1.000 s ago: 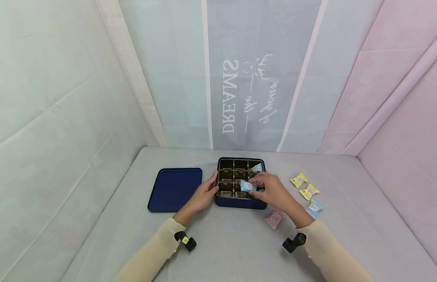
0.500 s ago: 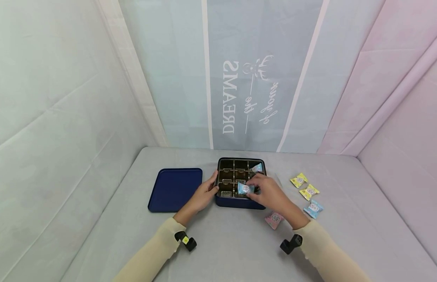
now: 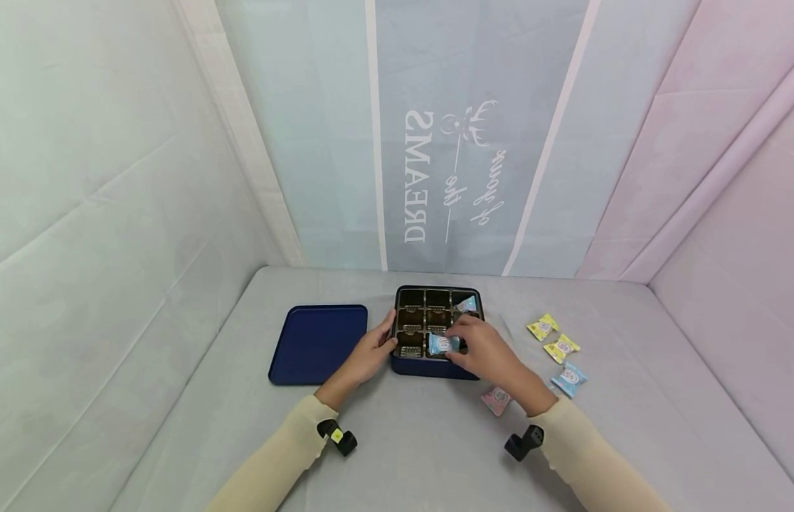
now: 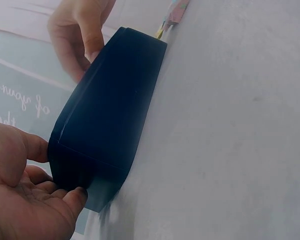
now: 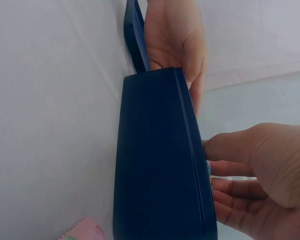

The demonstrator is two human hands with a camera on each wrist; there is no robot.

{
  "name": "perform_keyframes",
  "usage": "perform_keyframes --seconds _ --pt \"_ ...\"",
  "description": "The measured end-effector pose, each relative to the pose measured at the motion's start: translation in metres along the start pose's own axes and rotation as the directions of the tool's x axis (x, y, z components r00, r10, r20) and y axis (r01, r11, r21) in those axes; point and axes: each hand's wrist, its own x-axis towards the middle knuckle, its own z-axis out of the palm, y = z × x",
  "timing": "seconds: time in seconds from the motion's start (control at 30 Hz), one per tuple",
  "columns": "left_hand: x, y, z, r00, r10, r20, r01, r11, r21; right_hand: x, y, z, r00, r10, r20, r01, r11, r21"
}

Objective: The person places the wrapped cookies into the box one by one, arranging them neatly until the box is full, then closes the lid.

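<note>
Lettering (image 3: pixel 417 175) reads "DREAMS" sideways, the left hand (image 3: pixel 368 355) gripping a navy box (image 3: pixel 422 367), right hand (image 3: pixel 490 350) pinching a blue packet (image 3: pixel 438 344).

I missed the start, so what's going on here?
A person's right hand pinches a blue wrapped candy at the near middle compartment of a navy box, while the left hand holds the box's left side. A second blue candy sits in the far right compartment. Two yellow ones, a blue one and a pink one lie outside; the lid sits left.
</note>
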Motion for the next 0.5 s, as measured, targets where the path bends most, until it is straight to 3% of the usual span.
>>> perform_keyframes --seconds 0.5 --pt "0.0001 0.0022 -0.0032 1.000 0.000 0.029 0.000 1.000 0.003 0.0064 -0.0086 -0.0004 1.000 0.008 0.030 -0.006 0.997 -0.081"
